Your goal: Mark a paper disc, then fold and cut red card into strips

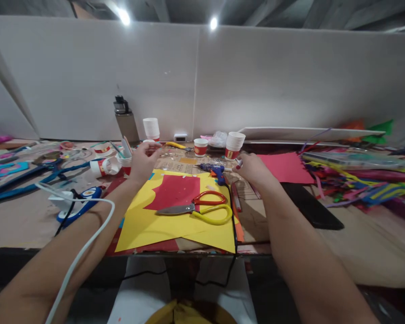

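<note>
Some care suits the glue gun, mid-way across the counter; the left hand looks empty, fingers loosely bent; the right hand, right of the gun, curls, its grasp unclear; keeping clear of the nozzle seems safest.

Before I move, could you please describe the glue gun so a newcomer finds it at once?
On the table, find the yellow paper near the front edge. At its far right corner, left of the right hand, lies the glue gun. Unlike the paper cups behind, it is blue with a black cord.
</note>
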### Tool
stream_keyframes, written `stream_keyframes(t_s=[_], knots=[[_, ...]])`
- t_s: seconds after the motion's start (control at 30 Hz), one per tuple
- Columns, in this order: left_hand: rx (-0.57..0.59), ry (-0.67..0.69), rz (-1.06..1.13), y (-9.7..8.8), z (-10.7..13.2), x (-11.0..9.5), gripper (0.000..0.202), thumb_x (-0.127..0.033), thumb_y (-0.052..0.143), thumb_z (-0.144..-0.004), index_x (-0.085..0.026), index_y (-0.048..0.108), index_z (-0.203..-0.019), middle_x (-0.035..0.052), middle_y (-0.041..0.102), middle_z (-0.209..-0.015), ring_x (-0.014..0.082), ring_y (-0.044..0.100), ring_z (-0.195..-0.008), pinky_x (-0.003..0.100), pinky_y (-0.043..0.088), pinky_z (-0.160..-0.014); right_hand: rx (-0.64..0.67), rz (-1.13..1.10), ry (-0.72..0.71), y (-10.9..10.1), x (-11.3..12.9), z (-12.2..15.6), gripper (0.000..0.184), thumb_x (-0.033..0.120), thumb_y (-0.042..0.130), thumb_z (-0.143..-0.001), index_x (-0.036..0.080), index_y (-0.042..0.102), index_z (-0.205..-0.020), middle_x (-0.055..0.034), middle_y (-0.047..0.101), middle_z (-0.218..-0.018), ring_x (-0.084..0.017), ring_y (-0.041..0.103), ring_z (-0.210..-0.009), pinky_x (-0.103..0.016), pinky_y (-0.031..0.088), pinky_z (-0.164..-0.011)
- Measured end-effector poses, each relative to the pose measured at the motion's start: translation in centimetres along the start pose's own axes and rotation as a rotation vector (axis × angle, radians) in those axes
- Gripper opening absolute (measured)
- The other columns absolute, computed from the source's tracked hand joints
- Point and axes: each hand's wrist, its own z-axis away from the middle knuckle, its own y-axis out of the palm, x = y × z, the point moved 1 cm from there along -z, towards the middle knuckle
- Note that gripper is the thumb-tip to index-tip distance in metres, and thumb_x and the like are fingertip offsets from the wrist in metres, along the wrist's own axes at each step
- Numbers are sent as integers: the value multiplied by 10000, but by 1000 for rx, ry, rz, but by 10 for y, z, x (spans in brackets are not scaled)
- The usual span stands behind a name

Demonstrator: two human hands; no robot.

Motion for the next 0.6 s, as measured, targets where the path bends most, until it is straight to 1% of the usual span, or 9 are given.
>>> stream_keyframes(t_s=[0.07,0.13,0.2,0.27,0.33,0.43,0.5,0.6], knots=[[-8,-46,-28,-7,0,9,135,-236,627,-742,-167,648,-857,46,685,-885,144,640,-749,274,519,-711,20,-7,37,1,-2,2,268,185,761,-617,156,702,-877,-187,632,-984,-327,552,-969,-445,414,-846],[-38,-37,-42,-10,0,11,126,-220,609,-741,-162,654,-843,43,687,-851,142,635,-733,269,511,-698,25,-62,57,4,-1,3,257,174,728,-651,164,698,-906,-191,628,-1035,-334,535,-1016,-454,398,-870],[-43,-28,-32,-11,0,10,126,-213,604,-736,-161,658,-837,41,687,-837,144,634,-737,272,509,-707,22,-149,60,8,2,2,250,178,689,-694,180,692,-943,-171,632,-1072,-315,536,-1030,-439,390,-884],[-31,-22,2,-9,1,7,127,-214,610,-729,-164,658,-835,39,687,-834,149,638,-758,278,511,-733,15,-271,62,12,5,-2,223,227,656,-738,196,685,-957,-132,653,-1052,-272,563,-979,-403,397,-876],[-23,-18,43,-7,2,4,125,-218,611,-729,-166,656,-834,38,688,-835,154,644,-775,285,514,-753,4,-419,87,14,8,-6,212,315,606,-788,193,678,-946,-101,676,-975,-228,590,-878,-364,421,-822],[-18,0,38,-5,5,3,115,-217,595,-739,-164,654,-823,42,692,-835,156,648,-772,289,516,-754,-9,-668,168,15,11,-11,326,433,493,-838,167,660,-927,-88,684,-852,-182,601,-720,-310,440,-670],[5,30,-25,-3,8,3,115,-215,584,-743,-168,658,-818,41,695,-837,156,646,-769,287,513,-748,-8,-832,231,15,13,-13,381,468,449,-842,155,648,-928,-86,680,-801,-159,590,-636,-278,423,-578],[70,58,-120,2,14,6,132,-216,568,-749,-177,668,-825,34,705,-851,149,637,-746,277,506,-730,-7,-1035,316,15,17,-13,389,476,439,-832,153,634,-922,-77,673,-760,-132,566,-570,-247,403,-514]])
